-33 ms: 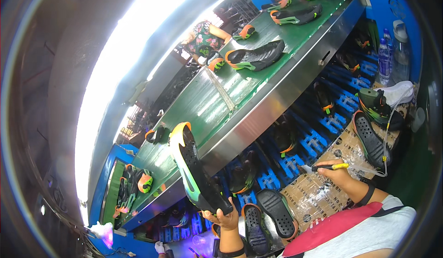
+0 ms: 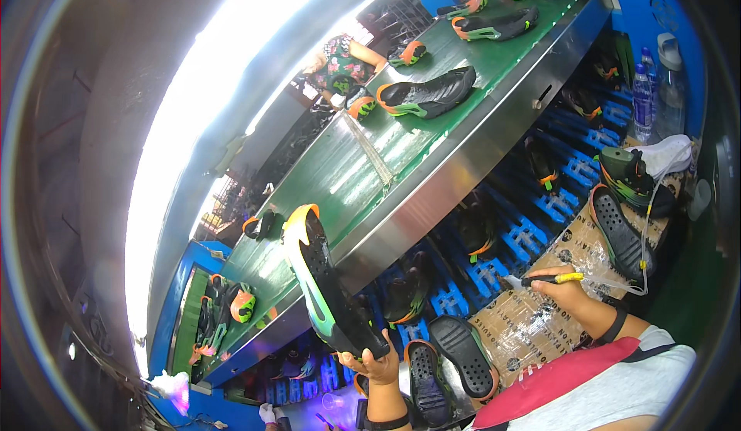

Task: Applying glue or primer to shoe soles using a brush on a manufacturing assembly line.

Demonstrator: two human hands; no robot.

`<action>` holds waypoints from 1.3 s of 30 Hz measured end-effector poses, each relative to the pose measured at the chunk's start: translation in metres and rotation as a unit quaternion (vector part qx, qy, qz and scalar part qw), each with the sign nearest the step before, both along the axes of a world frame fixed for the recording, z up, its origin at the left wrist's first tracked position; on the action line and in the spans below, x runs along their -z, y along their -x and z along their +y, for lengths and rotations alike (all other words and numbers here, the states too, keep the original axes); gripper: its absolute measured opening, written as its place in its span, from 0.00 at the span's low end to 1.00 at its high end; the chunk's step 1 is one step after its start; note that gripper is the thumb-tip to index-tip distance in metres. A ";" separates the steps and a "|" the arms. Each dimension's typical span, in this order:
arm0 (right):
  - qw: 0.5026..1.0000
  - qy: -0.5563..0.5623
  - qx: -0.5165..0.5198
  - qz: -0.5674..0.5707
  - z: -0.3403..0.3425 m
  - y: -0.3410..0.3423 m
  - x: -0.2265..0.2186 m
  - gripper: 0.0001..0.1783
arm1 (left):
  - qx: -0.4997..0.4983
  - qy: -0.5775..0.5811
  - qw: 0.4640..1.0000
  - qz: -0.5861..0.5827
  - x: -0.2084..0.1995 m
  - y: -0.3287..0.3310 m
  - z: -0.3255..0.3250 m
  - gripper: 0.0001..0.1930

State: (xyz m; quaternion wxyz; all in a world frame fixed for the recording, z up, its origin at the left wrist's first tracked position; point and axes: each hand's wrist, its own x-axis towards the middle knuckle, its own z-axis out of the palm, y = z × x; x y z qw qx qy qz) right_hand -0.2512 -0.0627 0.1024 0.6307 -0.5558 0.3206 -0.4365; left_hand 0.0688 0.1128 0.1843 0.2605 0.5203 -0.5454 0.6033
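Note:
My left hand (image 2: 377, 366) grips one end of a long shoe sole (image 2: 324, 296), black inside with a green and orange rim, raised upright in front of the conveyor. In my right hand (image 2: 570, 294) is a brush (image 2: 546, 280) with a black and yellow handle, a clear tube (image 2: 617, 284) running from it. Its bristles hover over a cardboard sheet (image 2: 532, 331) smeared with something shiny, apart from the held sole. Between my arms lie a black sole (image 2: 427, 385) and another sole (image 2: 461, 346) with a holed end.
A green conveyor belt (image 2: 340, 176) with a metal side crosses ahead, carrying a black shoe part (image 2: 432, 95) and several more. Blue racks (image 2: 525, 238) sit below it. At right are a holed sole (image 2: 617, 226), a shoe (image 2: 629, 176) and bottles (image 2: 642, 103). A person (image 2: 343, 60) stands across the belt.

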 end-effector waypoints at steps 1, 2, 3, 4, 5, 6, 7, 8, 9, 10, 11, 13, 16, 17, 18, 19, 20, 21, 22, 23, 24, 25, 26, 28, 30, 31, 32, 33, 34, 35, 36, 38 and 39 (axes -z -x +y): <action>1.000 0.008 -0.001 -0.012 -0.002 -0.002 0.004 0.12 | -0.002 -0.001 1.000 -0.001 0.000 0.001 0.000 0.38; 1.000 0.017 -0.002 -0.023 -0.003 -0.003 0.007 0.12 | -0.010 0.000 1.000 -0.001 0.000 0.003 0.000 0.38; 1.000 0.016 -0.004 -0.025 -0.003 -0.004 0.009 0.12 | -0.019 0.001 1.000 -0.002 0.000 0.005 0.001 0.38; 1.000 0.007 -0.008 -0.021 -0.004 -0.005 0.009 0.12 | -0.021 0.000 1.000 -0.004 0.001 0.005 0.001 0.38; 1.000 -0.002 -0.012 -0.016 -0.004 -0.006 0.007 0.12 | -0.027 -0.001 1.000 -0.007 0.001 0.004 0.002 0.38; 1.000 -0.002 -0.016 -0.016 -0.004 -0.008 0.007 0.12 | -0.033 -0.002 0.999 -0.010 0.001 0.003 0.004 0.38; 1.000 -0.004 -0.009 -0.017 -0.004 -0.005 0.004 0.12 | -0.029 0.000 1.000 -0.008 0.000 0.002 0.001 0.38; 1.000 -0.006 -0.003 -0.018 -0.003 -0.003 0.001 0.12 | -0.009 -0.006 1.000 -0.005 0.000 0.001 -0.001 0.38; 1.000 -0.004 0.001 -0.016 -0.003 -0.001 -0.002 0.12 | 0.009 -0.011 1.000 -0.003 0.000 -0.001 -0.003 0.38; 1.000 -0.005 0.001 -0.020 -0.004 -0.001 -0.001 0.12 | 0.009 -0.010 1.000 -0.003 0.001 -0.003 -0.004 0.38; 1.000 -0.004 0.001 -0.024 -0.005 -0.001 -0.002 0.12 | 0.009 -0.013 1.000 -0.005 0.002 -0.004 -0.004 0.37; 1.000 -0.007 -0.002 -0.029 -0.005 -0.004 0.002 0.12 | 0.002 -0.015 1.000 -0.007 -0.001 -0.003 -0.002 0.36; 0.999 -0.007 -0.023 -0.039 -0.007 -0.015 0.007 0.12 | -0.033 -0.012 0.999 -0.019 -0.017 0.006 0.009 0.41; 0.999 -0.009 -0.015 -0.031 -0.006 -0.012 0.005 0.12 | 0.011 0.002 1.000 0.020 -0.021 0.006 0.003 0.45; 1.000 -0.011 -0.006 -0.024 -0.005 -0.010 0.002 0.12 | 0.054 0.016 0.997 0.058 -0.027 0.007 -0.002 0.49; 1.000 -0.005 0.001 -0.017 -0.005 -0.007 0.003 0.12 | 0.059 0.014 0.996 0.062 -0.032 0.014 -0.006 0.49; 1.000 0.001 0.002 -0.011 -0.003 -0.006 0.002 0.12 | 0.093 0.044 0.986 0.133 -0.041 0.023 -0.005 0.51; 1.000 -0.001 0.002 -0.007 -0.002 -0.005 0.002 0.12 | 0.126 0.073 0.968 0.202 -0.050 0.031 -0.006 0.53; 1.000 0.013 -0.017 -0.008 -0.006 -0.012 0.008 0.12 | 0.136 0.102 0.959 0.229 -0.060 0.041 -0.005 0.53; 1.000 0.027 -0.013 0.000 -0.005 -0.010 0.006 0.12 | 0.118 0.109 0.950 0.269 -0.072 0.049 -0.006 0.49; 0.999 0.037 -0.012 0.009 -0.004 -0.006 0.004 0.12 | 0.231 0.137 0.902 0.337 -0.081 0.057 -0.012 0.46; 0.999 0.031 -0.009 0.010 -0.004 -0.002 0.002 0.12 | 0.338 0.160 0.838 0.398 -0.086 0.063 -0.018 0.44; 1.000 -0.001 -0.007 0.016 -0.003 0.000 -0.002 0.12 | 0.473 0.194 0.732 0.450 -0.087 0.056 -0.026 0.39; 0.999 -0.035 -0.036 -0.008 -0.007 -0.012 -0.012 0.13 | 0.593 0.284 0.542 0.523 -0.103 0.058 -0.017 0.36; 0.998 -0.044 -0.021 -0.027 -0.011 -0.010 -0.005 0.14 | 0.640 0.291 0.406 0.583 -0.117 0.051 -0.018 0.34; 0.996 -0.067 -0.014 -0.052 -0.011 -0.010 -0.005 0.15 | 0.653 0.279 0.352 0.610 -0.118 0.046 -0.019 0.33; 0.994 -0.072 -0.013 -0.078 -0.014 -0.010 0.002 0.15 | 0.653 0.275 0.318 0.630 -0.119 0.046 -0.019 0.32; 0.990 -0.072 -0.023 -0.116 -0.014 -0.013 -0.002 0.16 | 0.672 0.285 0.266 0.630 -0.125 0.047 -0.011 0.34; 0.988 -0.088 -0.025 -0.127 -0.017 -0.012 -0.014 0.16 | 0.724 0.205 0.160 0.638 -0.127 0.035 -0.014 0.36; 0.987 -0.095 -0.010 -0.131 -0.020 -0.010 0.009 0.16 | 0.763 0.128 0.047 0.631 -0.123 0.023 -0.017 0.37; 0.987 -0.088 -0.021 -0.133 -0.025 -0.021 0.007 0.15 | 0.780 0.090 0.038 0.618 -0.122 0.008 -0.003 0.39; 0.984 -0.105 0.038 -0.140 -0.031 -0.019 0.015 0.10 | 0.787 0.016 -0.003 0.617 -0.104 0.000 -0.027 0.44; 0.980 -0.114 0.051 -0.153 -0.033 -0.020 0.020 0.07 | 0.780 0.019 -0.011 0.625 -0.106 0.005 -0.032 0.44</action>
